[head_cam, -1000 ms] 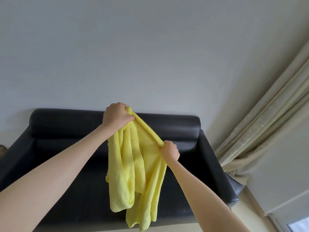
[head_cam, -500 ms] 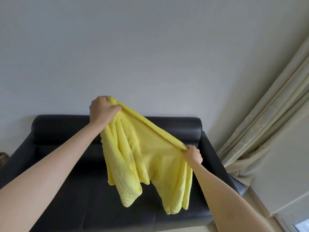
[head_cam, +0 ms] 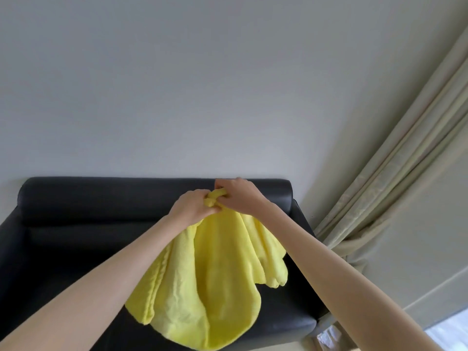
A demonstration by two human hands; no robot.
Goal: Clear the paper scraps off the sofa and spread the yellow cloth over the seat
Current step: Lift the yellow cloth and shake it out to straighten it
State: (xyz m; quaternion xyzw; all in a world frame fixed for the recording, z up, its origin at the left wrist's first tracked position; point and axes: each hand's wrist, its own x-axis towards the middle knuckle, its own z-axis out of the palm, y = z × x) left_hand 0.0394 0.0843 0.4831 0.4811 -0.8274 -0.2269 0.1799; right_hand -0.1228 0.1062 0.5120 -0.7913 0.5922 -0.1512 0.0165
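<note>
Wall: plain pale surface filling the upper part of the view, behind everything else.
Sofa: black, leather-like, set against the wall; its rolled backrest runs across the middle of the view, the seat lies below it, and a padded arm closes off the right end.
Curtain: beige, hanging in long folds at the right and gathered near the sofa's right arm.
Yellow cloth: held up in front of the sofa, over the right half of the seat. Its top is bunched into a knot-like wad between the two hands, and the rest hangs down in loose folds; whether the lowest fold touches the seat is hard to tell from this angle.
Left hand: fingers curled round the bunched top of the cloth from the left, forearm reaching up from the lower left.
Right hand: fingers curled and pinching the same wad from the right, touching the left hand, in front of the backrest.
Floor patch: a small bright area beside the sofa's right front corner, too blurred to read.
</note>
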